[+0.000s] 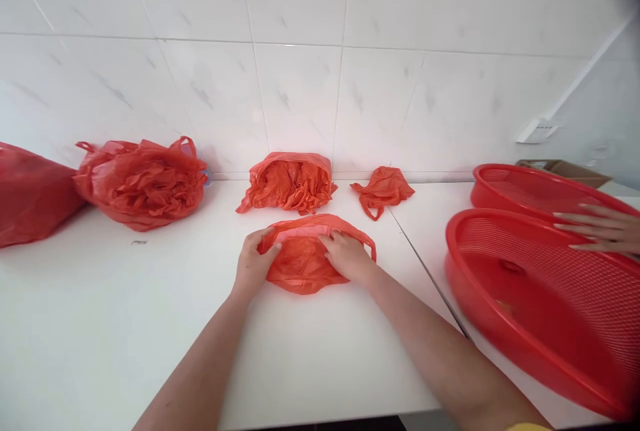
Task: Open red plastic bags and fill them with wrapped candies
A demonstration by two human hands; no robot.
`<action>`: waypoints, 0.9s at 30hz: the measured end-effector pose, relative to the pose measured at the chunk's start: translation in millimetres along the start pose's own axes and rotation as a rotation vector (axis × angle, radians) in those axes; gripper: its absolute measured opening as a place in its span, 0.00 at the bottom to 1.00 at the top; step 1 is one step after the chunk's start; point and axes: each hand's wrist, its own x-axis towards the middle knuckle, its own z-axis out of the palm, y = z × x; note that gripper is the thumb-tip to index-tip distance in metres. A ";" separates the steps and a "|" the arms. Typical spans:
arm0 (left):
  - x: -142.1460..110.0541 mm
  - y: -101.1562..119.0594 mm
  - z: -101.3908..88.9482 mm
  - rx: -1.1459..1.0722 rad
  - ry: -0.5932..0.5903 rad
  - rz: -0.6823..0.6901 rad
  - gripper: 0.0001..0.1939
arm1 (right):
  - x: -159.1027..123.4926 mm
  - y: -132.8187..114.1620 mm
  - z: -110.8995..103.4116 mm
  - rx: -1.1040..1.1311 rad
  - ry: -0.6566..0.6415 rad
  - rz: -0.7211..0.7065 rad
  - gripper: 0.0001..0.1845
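A red plastic bag (303, 264) lies flattened on the white counter (100, 324) in front of me. My left hand (253, 264) pinches its left edge with curled fingers. My right hand (347, 256) rests on the bag's right side, fingers bent and pressing on the plastic. Behind it lie a folded pile of red bags (290, 184) and a small crumpled red bag (383, 189).
A large stuffed red bag (143, 181) and another red bag (27, 194) sit at the left by the tiled wall. Two red mesh baskets (530, 291) stand at the right, with another person's hand (603, 227) on the rim. A cardboard box (565, 169) lies behind.
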 end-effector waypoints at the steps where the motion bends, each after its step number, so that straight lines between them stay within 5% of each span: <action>1: -1.1 1.6 0.7 -0.104 0.005 -0.039 0.23 | -4.8 -5.3 -3.7 -0.017 0.040 0.018 0.24; 6: -5.2 10.5 3.2 -0.448 -0.037 -0.138 0.27 | -60.6 -26.5 -28.1 0.029 0.340 0.105 0.21; 10: -8.8 14.6 7.2 -0.541 -0.201 -0.214 0.31 | -118.1 -20.5 -38.4 0.379 0.662 0.057 0.12; 15: -15.6 17.0 14.1 -0.666 -0.235 -0.187 0.31 | -133.1 6.7 -32.7 0.536 0.439 0.154 0.14; 22: -8.3 12.3 7.7 -0.817 -0.224 -0.308 0.23 | -105.1 21.3 -15.9 0.212 0.148 0.086 0.22; 27: -4.6 11.1 6.4 -0.793 -0.145 -0.368 0.20 | -124.2 3.6 -50.3 0.230 0.303 -0.173 0.16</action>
